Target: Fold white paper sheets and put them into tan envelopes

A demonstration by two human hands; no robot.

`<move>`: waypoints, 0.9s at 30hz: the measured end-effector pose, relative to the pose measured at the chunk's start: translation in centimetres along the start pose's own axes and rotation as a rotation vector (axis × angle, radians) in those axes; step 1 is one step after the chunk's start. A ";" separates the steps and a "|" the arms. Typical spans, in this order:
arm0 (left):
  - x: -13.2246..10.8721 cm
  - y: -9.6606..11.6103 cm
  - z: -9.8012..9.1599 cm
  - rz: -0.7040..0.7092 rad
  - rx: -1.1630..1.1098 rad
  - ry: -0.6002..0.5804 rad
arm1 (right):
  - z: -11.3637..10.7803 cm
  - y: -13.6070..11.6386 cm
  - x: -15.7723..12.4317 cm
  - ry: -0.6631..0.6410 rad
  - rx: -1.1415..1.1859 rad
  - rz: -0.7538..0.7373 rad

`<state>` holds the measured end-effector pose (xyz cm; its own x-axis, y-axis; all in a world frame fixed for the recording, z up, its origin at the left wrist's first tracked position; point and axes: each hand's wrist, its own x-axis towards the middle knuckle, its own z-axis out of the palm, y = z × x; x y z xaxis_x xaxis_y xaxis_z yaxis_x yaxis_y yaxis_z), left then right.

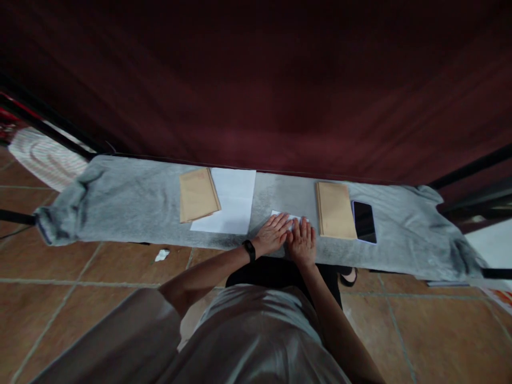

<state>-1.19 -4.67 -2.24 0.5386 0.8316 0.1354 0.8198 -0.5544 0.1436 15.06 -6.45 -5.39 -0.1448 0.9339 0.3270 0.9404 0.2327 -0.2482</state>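
Small white paper is lying on the grey-draped table before the person, left hand and right hand resting spread flat on it, brown packets sitting either side, phone lying rightmost.

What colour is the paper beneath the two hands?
White; the paper shows best in the head view, though partly covered.

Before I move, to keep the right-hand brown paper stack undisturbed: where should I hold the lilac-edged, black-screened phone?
Probably the long right edge, from the right: the phone lies flat, the stack close beside its left edge.
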 end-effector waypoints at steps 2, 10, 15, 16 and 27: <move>0.0 0.0 -0.2 -0.007 -0.009 -0.010 | 0.0 0.0 0.0 -0.003 0.005 -0.001; -0.5 -0.3 0.0 -0.141 0.012 -0.005 | -0.5 0.0 -0.1 0.020 0.000 0.017; -1.1 -0.4 0.2 -0.224 0.027 0.013 | -1.0 0.5 -0.6 0.010 -0.024 0.016; -1.2 -0.4 0.2 -0.229 0.028 0.015 | -1.0 0.6 -0.7 0.010 -0.026 0.015; 0.1 1.3 0.3 -0.238 0.056 0.065 | -1.1 0.7 -1.1 0.026 -0.039 0.030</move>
<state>0.01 -5.35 -2.36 0.3172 0.9335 0.1670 0.9324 -0.3392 0.1248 16.26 -7.61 -4.96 -0.1088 0.9329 0.3434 0.9556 0.1933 -0.2224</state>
